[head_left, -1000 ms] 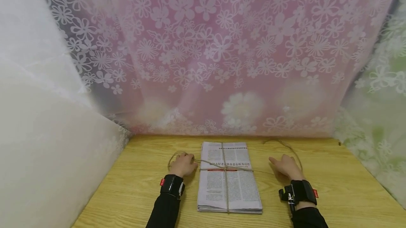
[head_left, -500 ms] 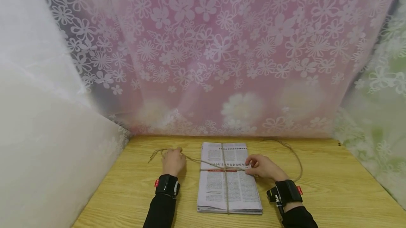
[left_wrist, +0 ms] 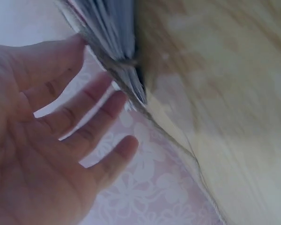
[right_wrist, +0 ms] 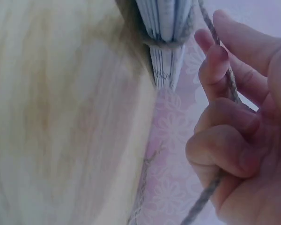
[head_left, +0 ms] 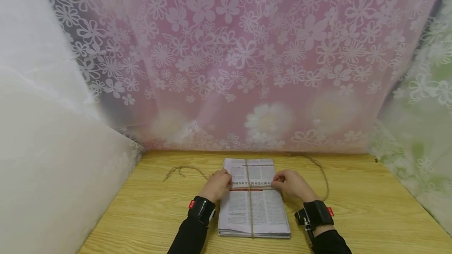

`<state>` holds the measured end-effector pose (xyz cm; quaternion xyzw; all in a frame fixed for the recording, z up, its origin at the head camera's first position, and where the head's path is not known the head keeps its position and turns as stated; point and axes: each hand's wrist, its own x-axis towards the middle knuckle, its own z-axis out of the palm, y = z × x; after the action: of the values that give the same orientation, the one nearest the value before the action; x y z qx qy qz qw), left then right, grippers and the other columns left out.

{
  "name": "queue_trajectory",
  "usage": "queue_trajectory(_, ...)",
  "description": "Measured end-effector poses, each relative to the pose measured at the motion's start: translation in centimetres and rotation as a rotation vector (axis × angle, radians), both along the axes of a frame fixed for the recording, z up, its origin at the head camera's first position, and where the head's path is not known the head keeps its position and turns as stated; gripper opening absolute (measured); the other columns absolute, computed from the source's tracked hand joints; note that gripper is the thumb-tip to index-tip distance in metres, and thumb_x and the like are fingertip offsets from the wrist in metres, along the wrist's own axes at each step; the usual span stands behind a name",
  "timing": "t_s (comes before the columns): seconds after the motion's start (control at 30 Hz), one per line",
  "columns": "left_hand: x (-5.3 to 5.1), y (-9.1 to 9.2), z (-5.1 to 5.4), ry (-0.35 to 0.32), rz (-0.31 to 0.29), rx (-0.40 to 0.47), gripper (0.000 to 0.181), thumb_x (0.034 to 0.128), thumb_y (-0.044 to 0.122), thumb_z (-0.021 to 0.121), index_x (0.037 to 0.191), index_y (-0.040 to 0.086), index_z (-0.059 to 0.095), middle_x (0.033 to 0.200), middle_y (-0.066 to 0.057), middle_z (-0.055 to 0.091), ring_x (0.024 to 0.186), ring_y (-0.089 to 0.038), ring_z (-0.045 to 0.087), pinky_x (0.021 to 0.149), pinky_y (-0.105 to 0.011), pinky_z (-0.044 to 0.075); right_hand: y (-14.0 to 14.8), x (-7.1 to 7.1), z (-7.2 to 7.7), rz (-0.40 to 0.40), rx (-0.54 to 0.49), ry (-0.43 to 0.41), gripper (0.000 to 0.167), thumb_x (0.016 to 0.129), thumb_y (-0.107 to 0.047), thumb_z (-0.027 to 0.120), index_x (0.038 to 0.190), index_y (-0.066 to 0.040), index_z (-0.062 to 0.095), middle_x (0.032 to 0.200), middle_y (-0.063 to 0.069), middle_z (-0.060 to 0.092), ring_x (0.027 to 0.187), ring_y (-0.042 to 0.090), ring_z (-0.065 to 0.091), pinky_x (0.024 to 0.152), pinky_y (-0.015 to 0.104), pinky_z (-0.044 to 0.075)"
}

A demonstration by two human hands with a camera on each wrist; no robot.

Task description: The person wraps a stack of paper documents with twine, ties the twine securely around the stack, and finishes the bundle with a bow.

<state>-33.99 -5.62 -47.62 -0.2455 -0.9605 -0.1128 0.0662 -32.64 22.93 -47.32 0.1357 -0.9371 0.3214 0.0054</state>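
A stack of folded newspapers (head_left: 238, 211) lies on the table, bound lengthwise and across with twine (head_left: 250, 214). At its left edge is my left hand (head_left: 216, 185); in the left wrist view, its thumb and index finger pinch the twine (left_wrist: 103, 54) beside the stack, while the other fingers are spread. The twine's loose left end (head_left: 173, 171) trails on the table. My right hand (head_left: 293, 185) is at the stack's right edge. In the right wrist view its fingers curl round a length of twine (right_wrist: 232, 84) that passes through the palm. The fingertips are partly hidden in the head view.
The wood-grain table (head_left: 141, 214) extends on both sides of the stack. Another loose twine end (head_left: 323, 173) curves across the table at the right. A pink floral curtain (head_left: 226, 69) hangs behind, with a pale sheet (head_left: 46, 148) at the left and a green one (head_left: 420, 148) at the right.
My right hand has come left from the table to the stack and now grips the twine. My left hand first moved left, then back right to the stack's left edge; the loose end lies behind it.
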Motion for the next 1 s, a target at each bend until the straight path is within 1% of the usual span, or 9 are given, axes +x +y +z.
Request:
queue_trajectory(0.1, -0.1, -0.3, -0.1, -0.003, -0.017, -0.002, 0.006, 0.0936, 0.016, 0.066, 0.088, 0.015, 0.066, 0.091, 0.0, 0.056, 0.087, -0.02, 0.054, 0.077, -0.039, 0.046, -0.2, -0.2, -0.3, -0.005, 0.008, 0.021, 0.009, 0.092, -0.02, 0.069, 0.085, -0.016, 0.072, 0.08, -0.004, 0.065, 0.07, 0.01, 0.055, 0.064, 0.03, 0.044)
queue_trajectory(0.2, 0.0, -0.7, -0.1, -0.04, -0.044, 0.031, 0.003, 0.0949, 0.015, 0.065, 0.094, 0.013, 0.064, 0.091, -0.002, 0.054, 0.08, -0.017, 0.054, 0.071, -0.033, 0.047, -0.4, -0.5, -0.6, -0.007, 0.01, 0.014, 0.009, 0.094, -0.019, 0.067, 0.087, -0.014, 0.07, 0.076, -0.003, 0.062, 0.066, 0.011, 0.052, 0.061, 0.029, 0.042)
queue_trajectory(0.33, -0.1, -1.0, -0.3, -0.11, -0.051, 0.074, 0.005, 0.0956, 0.016, 0.065, 0.097, 0.013, 0.061, 0.093, -0.003, 0.053, 0.076, -0.014, 0.052, 0.067, -0.028, 0.044, -0.4, -0.6, -0.7, -0.028, -0.011, -0.003, 0.011, 0.096, -0.017, 0.064, 0.087, -0.013, 0.067, 0.071, -0.001, 0.056, 0.063, 0.013, 0.048, 0.058, 0.027, 0.038)
queue_trajectory(0.47, -0.5, -1.3, -0.4, -0.11, -0.054, 0.13, 0.004, 0.0955, 0.016, 0.065, 0.097, 0.013, 0.067, 0.096, -0.002, 0.064, 0.082, -0.013, 0.058, 0.069, -0.028, 0.047, -0.2, -0.5, -0.7, -0.021, -0.033, -0.012, 0.011, 0.094, -0.018, 0.066, 0.085, -0.013, 0.069, 0.072, -0.002, 0.058, 0.065, 0.014, 0.05, 0.059, 0.028, 0.04)
queue_trajectory(0.57, -0.9, -1.4, -0.1, -0.097, -0.052, 0.222, 0.009, 0.096, 0.016, 0.064, 0.096, 0.013, 0.072, 0.094, 0.0, 0.069, 0.08, -0.011, 0.06, 0.069, -0.027, 0.048, 0.3, -0.4, -0.7, 0.001, -0.028, -0.016, 0.01, 0.093, -0.021, 0.068, 0.085, -0.014, 0.072, 0.076, -0.003, 0.063, 0.069, 0.013, 0.053, 0.063, 0.03, 0.043)
queue_trajectory(0.7, -1.0, -1.5, 0.6, -0.021, -0.067, 0.32, 0.013, 0.0969, 0.017, 0.063, 0.098, 0.011, 0.074, 0.093, 0.0, 0.068, 0.077, -0.01, 0.056, 0.067, -0.026, 0.046, 1.3, -0.1, -0.3, 0.018, -0.017, -0.028, 0.008, 0.093, -0.022, 0.068, 0.09, -0.016, 0.072, 0.083, -0.003, 0.065, 0.074, 0.011, 0.056, 0.068, 0.031, 0.045)
queue_trajectory(0.83, -0.7, -1.2, 1.2, 0.142, -0.088, 0.323, 0.012, 0.0938, 0.019, 0.067, 0.098, 0.014, 0.077, 0.091, 0.002, 0.055, 0.08, -0.012, 0.043, 0.074, -0.029, 0.035, 2.4, 0.3, 0.2, 0.01, 0.008, -0.033, 0.007, 0.094, -0.017, 0.067, 0.093, -0.012, 0.071, 0.084, 0.0, 0.062, 0.073, 0.012, 0.052, 0.067, 0.031, 0.043)
queue_trajectory(0.93, -0.4, -0.6, 1.7, 0.288, -0.063, 0.3, 0.01, 0.0909, 0.025, 0.071, 0.093, 0.018, 0.078, 0.084, 0.002, 0.046, 0.077, -0.014, 0.035, 0.075, -0.033, 0.026, 2.9, 0.6, 0.5, -0.019, 0.018, -0.045, 0.01, 0.096, -0.014, 0.063, 0.094, -0.007, 0.07, 0.077, 0.002, 0.057, 0.066, 0.014, 0.047, 0.06, 0.03, 0.038)
queue_trajectory(1.0, -0.3, -0.1, 2.1, 0.344, -0.049, 0.307, 0.01, 0.0902, 0.026, 0.071, 0.09, 0.019, 0.078, 0.08, 0.002, 0.046, 0.074, -0.013, 0.036, 0.073, -0.032, 0.027, 3.1, 0.6, 0.5, -0.053, 0.016, -0.072, 0.013, 0.097, -0.015, 0.061, 0.096, -0.006, 0.069, 0.073, 0.002, 0.053, 0.061, 0.015, 0.044, 0.057, 0.029, 0.035)
